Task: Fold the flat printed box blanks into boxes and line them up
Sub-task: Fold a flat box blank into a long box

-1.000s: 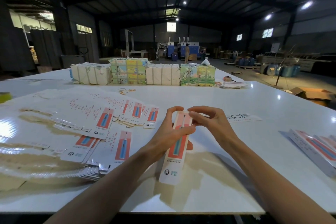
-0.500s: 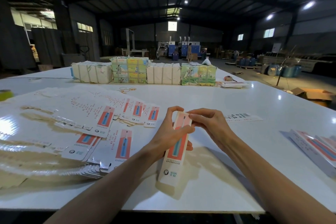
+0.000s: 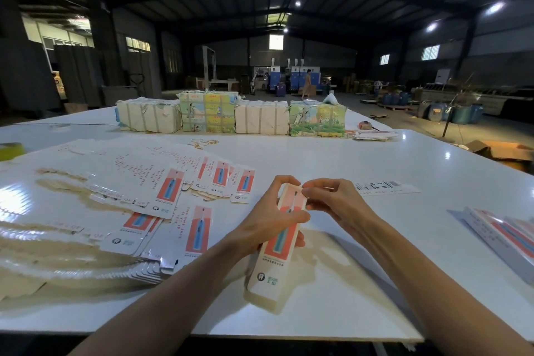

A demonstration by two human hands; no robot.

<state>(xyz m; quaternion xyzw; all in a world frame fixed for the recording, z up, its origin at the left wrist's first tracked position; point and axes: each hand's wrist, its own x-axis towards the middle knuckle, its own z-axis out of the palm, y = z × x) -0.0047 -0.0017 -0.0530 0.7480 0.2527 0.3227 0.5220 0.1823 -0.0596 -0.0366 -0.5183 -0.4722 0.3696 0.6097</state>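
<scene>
Folded box (image 3: 277,263) near centre, long axis running near-to-far, near end low over the white table (image 3: 346,165); contact unclear. Left hand (image 3: 265,222) wrapped around its upper half. Right hand (image 3: 335,202) pinching the far end at the top flap. Flat blanks (image 3: 161,191) fanned out to the left. Finished boxes (image 3: 502,234) at right edge. Wrapped bundles (image 3: 260,117) in a row along the far side.
</scene>
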